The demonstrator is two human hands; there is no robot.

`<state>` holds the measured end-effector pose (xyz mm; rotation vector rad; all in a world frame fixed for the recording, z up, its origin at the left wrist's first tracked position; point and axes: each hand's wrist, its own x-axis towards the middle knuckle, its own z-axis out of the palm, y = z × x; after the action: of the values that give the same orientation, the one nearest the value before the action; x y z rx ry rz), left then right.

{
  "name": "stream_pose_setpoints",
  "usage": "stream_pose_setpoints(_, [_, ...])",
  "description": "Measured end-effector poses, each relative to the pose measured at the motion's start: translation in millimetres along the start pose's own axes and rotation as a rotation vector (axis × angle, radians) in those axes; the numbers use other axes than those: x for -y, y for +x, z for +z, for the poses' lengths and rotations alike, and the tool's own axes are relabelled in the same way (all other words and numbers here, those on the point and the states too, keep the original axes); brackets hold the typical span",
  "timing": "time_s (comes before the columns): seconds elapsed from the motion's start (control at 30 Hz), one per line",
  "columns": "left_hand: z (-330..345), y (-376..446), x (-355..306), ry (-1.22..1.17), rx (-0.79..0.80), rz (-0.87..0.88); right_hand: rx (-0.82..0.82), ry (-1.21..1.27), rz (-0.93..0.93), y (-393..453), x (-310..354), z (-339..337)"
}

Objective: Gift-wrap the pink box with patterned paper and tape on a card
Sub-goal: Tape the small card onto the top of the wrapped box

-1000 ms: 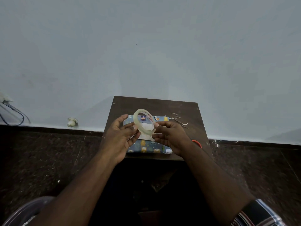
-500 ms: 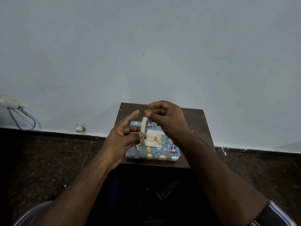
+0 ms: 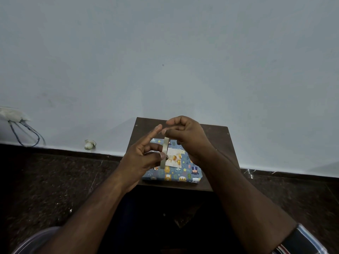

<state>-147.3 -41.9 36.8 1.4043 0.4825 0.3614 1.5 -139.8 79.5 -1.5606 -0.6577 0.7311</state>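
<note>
Tape roll [image 3: 164, 153] newly edge-on (vertical)

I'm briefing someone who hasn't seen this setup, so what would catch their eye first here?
First, the two hands raised over a small dark wooden table by the wall: the left hand pinches a roll of clear tape edge-on, while the right hand curls at the roll's top. Below them lies the box wrapped in blue animal-print paper, a greeting card with gold balloons on top.

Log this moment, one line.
left hand: holds tape roll | right hand: picking at tape | card: on wrapped box
</note>
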Motion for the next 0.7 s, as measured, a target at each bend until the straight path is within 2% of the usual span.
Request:
stream_pose_setpoints(0.17, [0,1,1,0.003,-0.010,0.010,0.035,-0.004,0.025,1,1,4])
stream_pose_setpoints(0.3, [0,1,2,0.039,-0.003,0.042,-0.008,0.031,0.021,3,-2,6])
stream_pose_setpoints(0.63, [-12,17,19,0.611,-0.061,0.210,-0.017,-0.101,-0.008,7,-3,-5])
stream_pose_setpoints(0.7, [-14,23,19,0.761,-0.086,0.294,-0.030,-0.110,-0.001,10,-7,-9])
